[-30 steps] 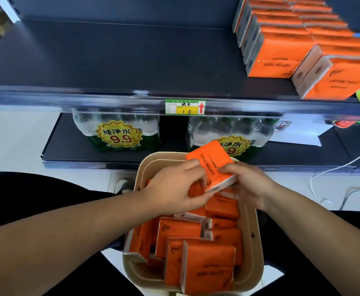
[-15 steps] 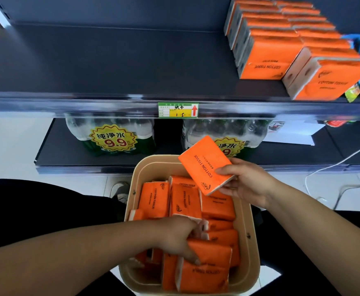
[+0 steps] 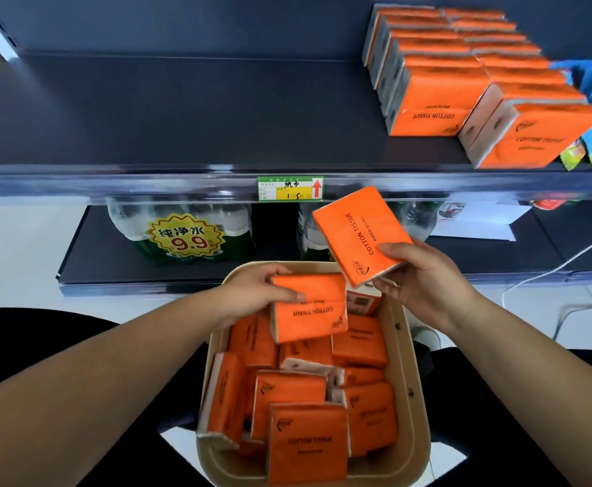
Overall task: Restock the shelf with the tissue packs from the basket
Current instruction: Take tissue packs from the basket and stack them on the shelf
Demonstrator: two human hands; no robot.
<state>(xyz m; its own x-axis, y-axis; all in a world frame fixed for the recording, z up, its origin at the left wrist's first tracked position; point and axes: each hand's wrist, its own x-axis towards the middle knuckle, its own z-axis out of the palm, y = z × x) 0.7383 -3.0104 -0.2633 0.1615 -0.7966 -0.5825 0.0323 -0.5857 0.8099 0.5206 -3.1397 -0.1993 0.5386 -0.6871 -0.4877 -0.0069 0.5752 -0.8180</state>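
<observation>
- Left hand (image 3: 255,293): fingers curled over the top of a second tissue pack (image 3: 308,311), gripping it. Half a second ago this hand was low in the near part of the basket (image 3: 405,349) among the loose packs. It is now at the far end, with the pack raised above the rest.
- Right hand (image 3: 424,279): pinches the near corner of the first tissue pack (image 3: 361,237), thumb on the orange face. The pack is tilted and sits higher than before, above the basket's far right rim.
- Judgement: both hands are loaded, so the carry to the shelf (image 3: 217,110) comes next. Many packs remain in the basket, so restocking is far from done.
- Edges: the shelf's front rail, carrying the price tag (image 3: 290,188), lies between the hands and the shelf, and both packs must clear it.
- Room: the shelf is bare across its left and middle. The stocked rows (image 3: 438,89) fill the right, with the front pack near the edge. The open space just left of them looks the likeliest place to put the packs.
</observation>
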